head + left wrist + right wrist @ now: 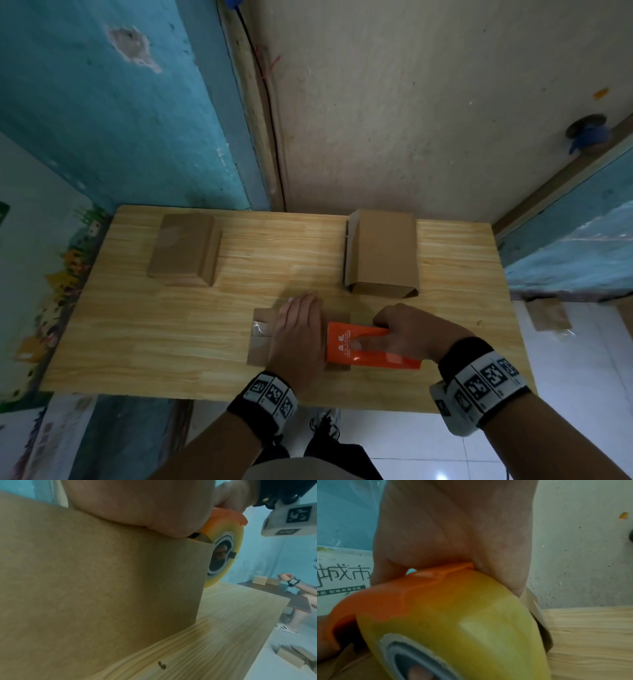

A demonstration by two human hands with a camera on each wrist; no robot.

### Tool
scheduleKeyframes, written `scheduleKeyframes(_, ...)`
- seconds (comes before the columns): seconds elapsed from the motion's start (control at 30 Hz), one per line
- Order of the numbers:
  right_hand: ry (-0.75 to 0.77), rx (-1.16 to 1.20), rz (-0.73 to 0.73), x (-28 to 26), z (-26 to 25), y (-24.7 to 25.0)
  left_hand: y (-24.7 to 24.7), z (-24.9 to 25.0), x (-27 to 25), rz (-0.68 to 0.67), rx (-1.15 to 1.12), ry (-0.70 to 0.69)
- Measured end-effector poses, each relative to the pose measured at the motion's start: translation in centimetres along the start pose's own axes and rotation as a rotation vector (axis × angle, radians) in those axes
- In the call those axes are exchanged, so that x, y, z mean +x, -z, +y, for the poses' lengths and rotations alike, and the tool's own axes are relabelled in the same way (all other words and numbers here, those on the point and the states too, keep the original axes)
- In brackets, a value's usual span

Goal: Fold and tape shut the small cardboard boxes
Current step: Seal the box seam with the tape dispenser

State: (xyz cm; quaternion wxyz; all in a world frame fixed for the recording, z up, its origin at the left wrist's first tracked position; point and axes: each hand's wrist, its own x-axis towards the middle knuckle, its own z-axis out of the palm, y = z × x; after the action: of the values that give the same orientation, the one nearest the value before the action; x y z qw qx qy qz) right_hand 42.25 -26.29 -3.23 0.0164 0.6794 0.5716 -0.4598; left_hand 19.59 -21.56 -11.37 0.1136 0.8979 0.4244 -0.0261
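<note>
Head view: a small brown cardboard box (261,337) with a matte, papery face lies near the front edge of a pale, grained wooden tabletop (137,325), a strip of clear glossy tape (257,329) on its left end. The left hand (298,334) lies flat on the box with straight fingers, pressing it down. The right hand (409,330) curls around a glossy orange plastic tape dispenser (371,346) resting on the box's right part, thumb on its printed top. Further back, well apart, sit a closed brown cardboard box (185,248) on the left and a brown cardboard box with open end flaps (382,251) on the right. Behind the table stand a chipped teal wall (120,102) and a speckled beige wall (428,102); white floor tiles (565,394) show to the right.

Left wrist view: the heel of the left hand (137,504) rests on the top edge of the box (102,581), whose flat side meets the tabletop (223,628). Beyond the box corner shows a round roll of yellowish translucent tape (228,555) under the orange dispenser (228,515). Another person's arm (300,586) shows in the far background.

Right wrist view: the right hand (453,527) grips the smooth orange dispenser (393,595) over the tape roll (471,622), a fingertip visible inside the core. Cardboard (537,615) lies just beside the roll, above the tabletop (590,642).
</note>
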Motion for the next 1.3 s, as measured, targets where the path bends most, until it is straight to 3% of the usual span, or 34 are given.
scheduleKeyframes(0.6, -0.060, 0.189, 0.008, -0.2, 1.2, 0.0, 0.4, 0.3, 0.0, 0.053, 0.041, 0.012)
scheduleKeyframes(0.87, -0.059, 0.143, 0.033, -0.8, 0.6, 0.6, 0.6, 0.8, 0.1, 0.031, 0.030, 0.071)
scheduleKeyframes(1.07, -0.232, 0.077, 0.047, -4.0, 4.0, 3.1, 0.5, 1.0, 0.3, 0.064, 0.027, 0.068)
scheduleKeyframes(1.3, -0.213, -0.003, 0.025, -2.7, 3.9, 2.3, 0.7, 0.9, 0.3, 0.056, 0.019, 0.037)
